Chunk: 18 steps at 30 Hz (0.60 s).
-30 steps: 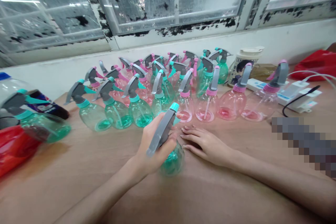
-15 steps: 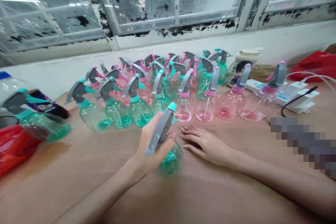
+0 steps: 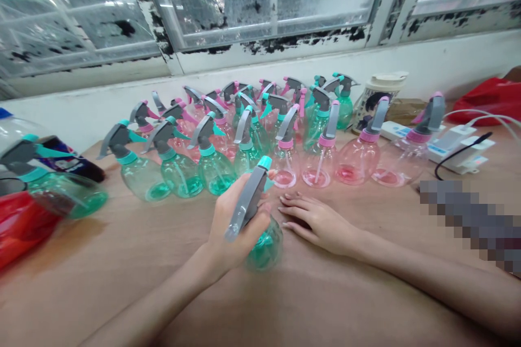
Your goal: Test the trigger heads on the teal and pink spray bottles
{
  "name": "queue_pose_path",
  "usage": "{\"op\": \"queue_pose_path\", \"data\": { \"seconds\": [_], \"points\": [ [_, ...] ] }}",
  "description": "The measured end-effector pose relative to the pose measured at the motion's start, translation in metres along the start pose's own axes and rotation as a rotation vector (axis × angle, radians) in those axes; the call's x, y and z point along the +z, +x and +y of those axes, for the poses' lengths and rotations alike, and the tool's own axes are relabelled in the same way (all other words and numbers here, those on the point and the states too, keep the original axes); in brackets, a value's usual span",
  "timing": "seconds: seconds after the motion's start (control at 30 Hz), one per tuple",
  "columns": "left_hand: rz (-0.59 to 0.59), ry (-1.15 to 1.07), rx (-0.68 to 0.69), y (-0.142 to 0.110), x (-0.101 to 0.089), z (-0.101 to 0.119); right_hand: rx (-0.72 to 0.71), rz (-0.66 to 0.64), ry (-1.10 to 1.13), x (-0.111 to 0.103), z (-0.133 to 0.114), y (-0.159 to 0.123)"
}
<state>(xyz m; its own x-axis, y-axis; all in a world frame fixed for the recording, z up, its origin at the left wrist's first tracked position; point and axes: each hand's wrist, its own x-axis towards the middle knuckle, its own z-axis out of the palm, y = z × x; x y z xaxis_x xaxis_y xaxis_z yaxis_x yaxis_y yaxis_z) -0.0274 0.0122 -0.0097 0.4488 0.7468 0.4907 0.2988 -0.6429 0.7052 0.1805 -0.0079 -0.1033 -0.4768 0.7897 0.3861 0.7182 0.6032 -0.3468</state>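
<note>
My left hand (image 3: 238, 222) is wrapped round the neck of a green spray bottle (image 3: 265, 249) with a grey trigger head and a teal nozzle. The bottle is near upright on the table, its nozzle facing away from me. Part of its neck and trigger is hidden by my fingers. Flat on the tabletop, just right of that bottle, my right hand (image 3: 321, 222) lies with its fingers stretched out, holding nothing. Beyond both hands stand several green spray bottles (image 3: 217, 173) and several pink spray bottles (image 3: 358, 160) in rows.
Another green spray bottle (image 3: 65, 192) stands at far left, beside a red plastic bag (image 3: 24, 227) and a dark drink bottle (image 3: 73, 160). A white cup (image 3: 378, 100), a power strip (image 3: 459, 149) with cables and a second red bag (image 3: 488, 100) are at the right.
Almost nothing differs. The view has shifted very slightly; my left hand still grips the green spray bottle and my right hand lies in the same place.
</note>
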Motion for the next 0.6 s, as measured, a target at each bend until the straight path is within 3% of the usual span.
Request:
{"op": "queue_pose_path", "data": {
  "seconds": [0.3, 0.6],
  "points": [
    [0.012, -0.026, 0.021, 0.001, 0.0005, 0.0017, 0.0, -0.011, -0.016, 0.0004, 0.0006, 0.0001],
    [-0.065, -0.048, 0.012, 0.0069, -0.0043, 0.0035, -0.001, 0.007, 0.001, 0.0014, 0.0009, -0.0005]
  ]
}}
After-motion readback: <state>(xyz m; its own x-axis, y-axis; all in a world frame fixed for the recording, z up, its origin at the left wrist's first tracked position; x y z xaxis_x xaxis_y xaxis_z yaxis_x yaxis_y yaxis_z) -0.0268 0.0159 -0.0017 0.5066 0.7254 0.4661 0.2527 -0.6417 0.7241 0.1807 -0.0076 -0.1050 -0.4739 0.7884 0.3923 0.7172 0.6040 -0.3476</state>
